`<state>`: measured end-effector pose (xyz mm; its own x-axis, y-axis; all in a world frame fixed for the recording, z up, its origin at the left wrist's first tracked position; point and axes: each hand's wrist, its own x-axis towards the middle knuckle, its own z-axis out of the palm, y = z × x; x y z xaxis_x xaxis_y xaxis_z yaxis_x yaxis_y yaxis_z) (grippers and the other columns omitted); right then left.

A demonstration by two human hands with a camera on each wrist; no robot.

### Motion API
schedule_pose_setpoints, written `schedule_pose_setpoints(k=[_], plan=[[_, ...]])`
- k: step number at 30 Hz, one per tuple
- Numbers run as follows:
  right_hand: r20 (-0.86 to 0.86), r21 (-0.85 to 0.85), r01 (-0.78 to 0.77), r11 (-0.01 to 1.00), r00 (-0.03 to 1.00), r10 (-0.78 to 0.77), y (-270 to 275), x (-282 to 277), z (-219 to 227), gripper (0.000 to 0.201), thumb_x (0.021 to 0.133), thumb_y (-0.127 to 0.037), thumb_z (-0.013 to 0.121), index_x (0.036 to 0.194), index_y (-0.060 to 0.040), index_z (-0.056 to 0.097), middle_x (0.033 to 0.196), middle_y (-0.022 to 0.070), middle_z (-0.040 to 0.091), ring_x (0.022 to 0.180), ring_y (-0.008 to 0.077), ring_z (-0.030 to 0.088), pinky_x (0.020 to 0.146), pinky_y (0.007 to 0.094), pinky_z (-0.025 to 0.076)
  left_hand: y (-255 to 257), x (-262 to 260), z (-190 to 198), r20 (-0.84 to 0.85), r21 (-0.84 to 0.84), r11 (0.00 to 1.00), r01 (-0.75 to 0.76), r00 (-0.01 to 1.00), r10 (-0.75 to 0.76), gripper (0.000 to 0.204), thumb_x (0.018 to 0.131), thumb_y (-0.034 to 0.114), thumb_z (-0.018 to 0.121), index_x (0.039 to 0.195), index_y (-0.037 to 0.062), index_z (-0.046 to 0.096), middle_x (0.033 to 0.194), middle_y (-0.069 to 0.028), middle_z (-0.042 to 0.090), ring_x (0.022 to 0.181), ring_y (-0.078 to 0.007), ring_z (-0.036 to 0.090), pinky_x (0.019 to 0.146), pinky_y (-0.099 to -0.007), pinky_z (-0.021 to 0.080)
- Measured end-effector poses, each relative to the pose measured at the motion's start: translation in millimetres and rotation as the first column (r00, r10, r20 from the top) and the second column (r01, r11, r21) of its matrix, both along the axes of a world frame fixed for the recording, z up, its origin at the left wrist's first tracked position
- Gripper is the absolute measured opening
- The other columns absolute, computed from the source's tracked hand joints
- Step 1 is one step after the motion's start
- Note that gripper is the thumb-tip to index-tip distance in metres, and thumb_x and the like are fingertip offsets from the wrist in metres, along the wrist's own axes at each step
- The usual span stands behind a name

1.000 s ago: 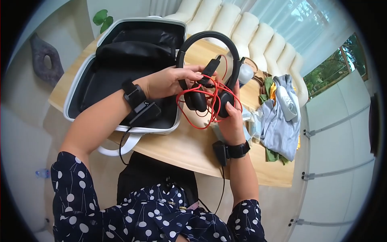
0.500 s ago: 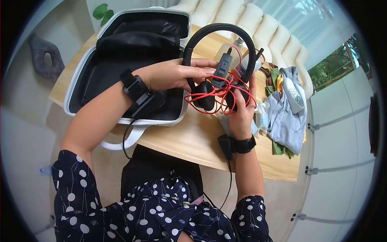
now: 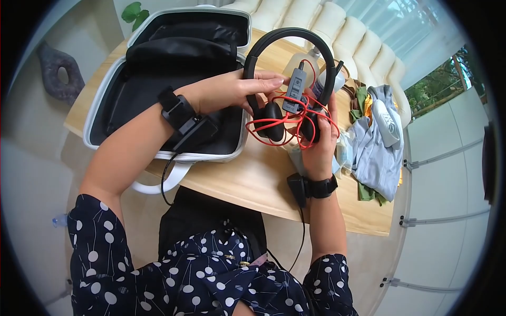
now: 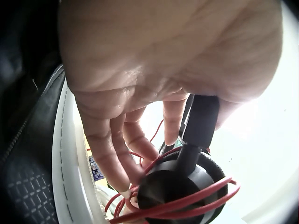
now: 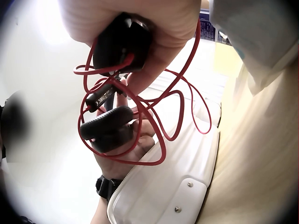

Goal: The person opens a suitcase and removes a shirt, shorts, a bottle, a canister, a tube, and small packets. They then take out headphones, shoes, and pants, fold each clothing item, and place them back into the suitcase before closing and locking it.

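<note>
in the head view, a pair of black headphones point(image 3: 292, 32) is held up in the upper middle of the frame, headband uppermost, above a wooden table point(image 3: 253, 179). the left hand point(image 3: 232, 90) is closed partway around their left side, its fingertips near a small grey control box point(image 3: 295, 89). the right hand point(image 3: 320, 152) grips the ear cup on the right. a red cable point(image 3: 271, 124) loops in a tangle across both ear cups. an open suitcase point(image 3: 137, 100) with a black lining fills the upper left. at the right of the frame lie folded clothes point(image 3: 369, 158) with a white shoe point(image 3: 389, 124) on top, and a white bottle point(image 3: 332, 81) shows just beside the headphones.

in the left wrist view, the palm covers the top; the black arm of the headphones runs down from the hand's grip to an ear cup at bottom centre, with the cable crossing it and the fingers curled at its left.

in the right wrist view, the right hand wraps one ear cup at the top. the other ear cup sits left of centre, the left hand behind it, and the suitcase's white shell is at lower centre.
</note>
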<state>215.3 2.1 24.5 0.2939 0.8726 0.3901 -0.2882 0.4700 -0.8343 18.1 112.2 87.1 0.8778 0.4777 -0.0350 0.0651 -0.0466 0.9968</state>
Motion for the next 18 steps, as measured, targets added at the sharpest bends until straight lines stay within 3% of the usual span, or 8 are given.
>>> schedule_pose_setpoints(k=[4,6,10,12,15,18], plan=[[0.001,-0.012,-0.023,1.0,1.0,0.023,1,3,-2,0.058,0.091,-0.011,0.046,0.144,-0.0067,0.023,0.131,0.0157,0.048,0.113,0.0218,0.054,0.09,0.0353,0.051,9,1,-11,0.117,0.031,0.995,0.09,0.989,-0.093,0.05,0.096,0.034,0.044,0.138,0.0068,0.038,0.122,-0.0146,0.054,0.092,-0.0126,0.06,0.073,-0.0265,0.055],[-0.009,-0.023,-0.053,0.998,0.999,0.053,-2,0,3,0.059,0.091,-0.011,0.045,0.145,-0.0071,0.022,0.132,0.0163,0.047,0.113,0.023,0.055,0.086,0.0382,0.053,5,2,-10,0.182,-0.298,0.945,0.138,0.98,-0.086,0.052,0.097,0.031,0.042,0.141,0.006,0.031,0.129,-0.0177,0.048,0.098,-0.0156,0.061,0.075,-0.029,0.057],[-0.028,-0.056,-0.089,0.994,0.996,0.088,-1,-3,5,0.06,0.092,-0.013,0.044,0.145,-0.0084,0.017,0.133,0.0183,0.045,0.112,0.0262,0.056,0.077,0.0444,0.058,4,-1,-7,0.206,-0.293,0.931,0.217,0.965,-0.16,0.059,0.093,0.022,0.05,0.143,0.0043,0.024,0.134,-0.0183,0.044,0.109,-0.0183,0.058,0.082,-0.0307,0.054],[-0.033,-0.085,-0.107,0.991,0.994,0.105,-2,-5,8,0.06,0.093,-0.013,0.044,0.146,-0.0082,0.016,0.133,0.0188,0.045,0.112,0.0265,0.055,0.079,0.0444,0.057,2,0,-10,0.244,-0.228,0.933,0.278,0.944,-0.222,0.07,0.085,0.013,0.058,0.144,0.0027,0.023,0.135,-0.0179,0.043,0.114,-0.0196,0.054,0.092,-0.0328,0.049],[-0.037,-0.107,-0.146,0.984,0.989,0.143,-2,-2,5,0.062,0.093,-0.014,0.044,0.146,-0.0078,0.013,0.134,0.0195,0.044,0.114,0.0274,0.055,0.083,0.0452,0.055,5,2,-16,0.29,-0.272,0.915,0.297,0.932,-0.216,0.076,0.079,0.009,0.062,0.144,0.0025,0.022,0.133,-0.0167,0.045,0.12,-0.0213,0.05,0.099,-0.0349,0.044],[-0.072,-0.106,-0.208,0.972,0.977,0.202,-2,-3,6,0.065,0.093,-0.015,0.046,0.146,-0.0075,0.01,0.135,0.0192,0.043,0.114,0.0276,0.055,0.087,0.0462,0.053,3,4,-13,0.287,-0.273,0.937,0.216,0.948,-0.135,0.073,0.08,0.009,0.062,0.143,0.0014,0.025,0.128,-0.0136,0.049,0.108,-0.0177,0.055,0.089,-0.0299,0.048]])
